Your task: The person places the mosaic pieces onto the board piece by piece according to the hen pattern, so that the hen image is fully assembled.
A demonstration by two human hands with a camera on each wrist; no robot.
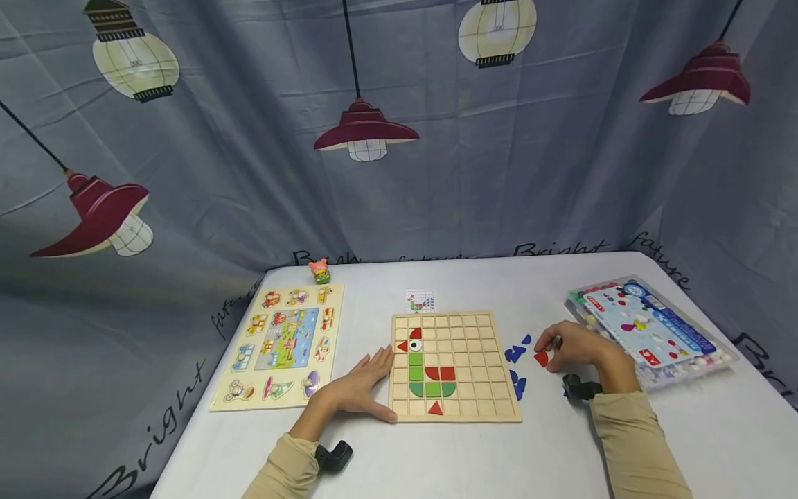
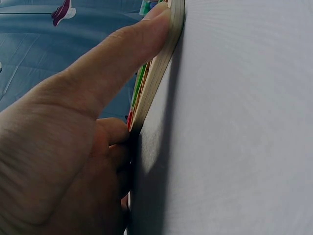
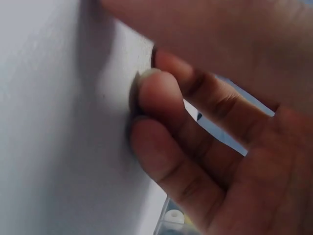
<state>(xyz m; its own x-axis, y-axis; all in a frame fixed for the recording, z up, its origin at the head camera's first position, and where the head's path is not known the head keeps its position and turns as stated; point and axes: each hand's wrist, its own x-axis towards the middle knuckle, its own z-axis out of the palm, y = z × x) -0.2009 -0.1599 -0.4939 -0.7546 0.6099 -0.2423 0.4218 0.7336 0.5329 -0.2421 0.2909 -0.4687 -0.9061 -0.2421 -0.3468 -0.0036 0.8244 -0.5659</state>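
A wooden grid board [image 1: 480, 346] lies mid-table with red, green and white pieces forming a bird shape. My left hand [image 1: 368, 378] rests flat on the table, its straight fingers and thumb [image 2: 122, 54] pressed against the board's left edge [image 2: 161, 68]. To the right of the board, my right hand [image 1: 555, 350] curls over a small red piece [image 1: 541, 358] and pinches it at the fingertips, low on the table. In the right wrist view the curled fingers [image 3: 161, 93] touch the white table [image 3: 49, 122] and the piece is hidden. Loose blue pieces [image 1: 516, 352] lie between the board and that hand.
A small pattern card [image 1: 420, 301] lies behind the board. A picture peg puzzle [image 1: 280, 343] sits at the left with a small toy figure [image 1: 320, 271] behind it. A clear plastic box [image 1: 648, 333] of coloured pieces stands at the right. A lamp-print curtain hangs behind.
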